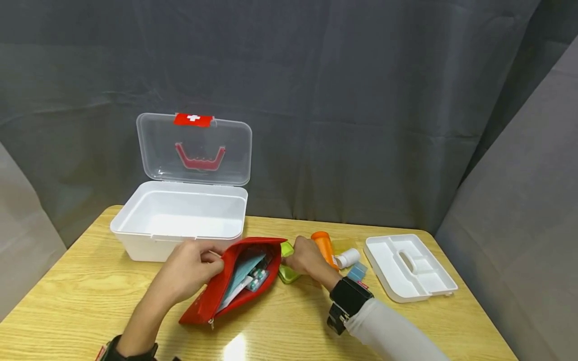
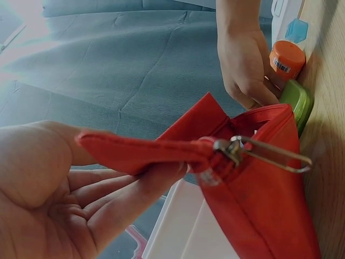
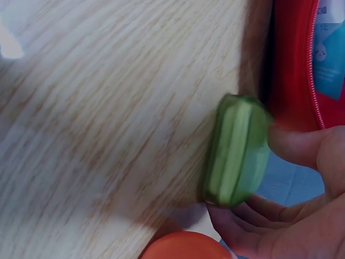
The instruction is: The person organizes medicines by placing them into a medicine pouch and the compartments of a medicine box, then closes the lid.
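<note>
A red zippered pouch [image 1: 205,305] stands on the table with its mouth spread. Inside are a light blue packet [image 1: 244,271] and small white-and-teal packages [image 1: 257,279]. My left hand [image 1: 191,268] pinches the pouch's upper edge between thumb and fingers, near the metal zipper pull [image 2: 269,154]. Just right of the pouch, my right hand [image 1: 309,258] holds a small green case [image 3: 232,151], thumb on one side and fingers on the other. That case is close over the table, beside the pouch.
Behind the pouch stands a white first-aid box [image 1: 176,240], its clear lid [image 1: 194,145] raised. An orange bottle [image 1: 322,244], a white bottle [image 1: 348,258] and a blue translucent case [image 1: 357,272] lie right of my right hand. Farther right is a white tray [image 1: 393,276].
</note>
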A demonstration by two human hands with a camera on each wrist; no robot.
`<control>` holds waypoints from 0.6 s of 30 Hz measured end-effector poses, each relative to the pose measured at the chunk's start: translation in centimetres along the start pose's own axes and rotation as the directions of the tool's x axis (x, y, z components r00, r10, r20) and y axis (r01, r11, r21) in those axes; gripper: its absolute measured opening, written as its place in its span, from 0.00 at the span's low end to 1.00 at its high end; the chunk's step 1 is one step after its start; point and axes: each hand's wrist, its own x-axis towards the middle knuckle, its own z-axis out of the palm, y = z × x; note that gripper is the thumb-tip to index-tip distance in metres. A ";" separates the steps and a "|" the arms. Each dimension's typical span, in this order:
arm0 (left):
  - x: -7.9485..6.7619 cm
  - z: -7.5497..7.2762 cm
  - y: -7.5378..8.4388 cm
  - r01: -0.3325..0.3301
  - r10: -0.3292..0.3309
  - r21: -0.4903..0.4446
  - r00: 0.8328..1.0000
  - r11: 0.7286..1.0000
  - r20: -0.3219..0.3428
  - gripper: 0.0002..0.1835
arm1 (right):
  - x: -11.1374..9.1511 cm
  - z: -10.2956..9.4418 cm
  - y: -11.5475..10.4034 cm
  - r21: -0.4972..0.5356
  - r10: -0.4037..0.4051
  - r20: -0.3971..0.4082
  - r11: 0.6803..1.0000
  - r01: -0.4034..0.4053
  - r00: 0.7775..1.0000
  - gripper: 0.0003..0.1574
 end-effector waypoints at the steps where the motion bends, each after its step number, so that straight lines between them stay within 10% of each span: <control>1: 0.0 0.0 0.0 0.000 0.000 0.000 1.000 1.000 0.000 0.10 | -0.1 0.0 0.0 -0.001 -0.009 -0.001 1.000 0.009 1.000 0.22; 18: 0.0 0.1 0.0 0.003 -0.003 -0.003 1.000 1.000 0.003 0.11 | -2.3 -0.6 0.3 0.050 -0.127 0.042 0.991 0.125 0.991 0.41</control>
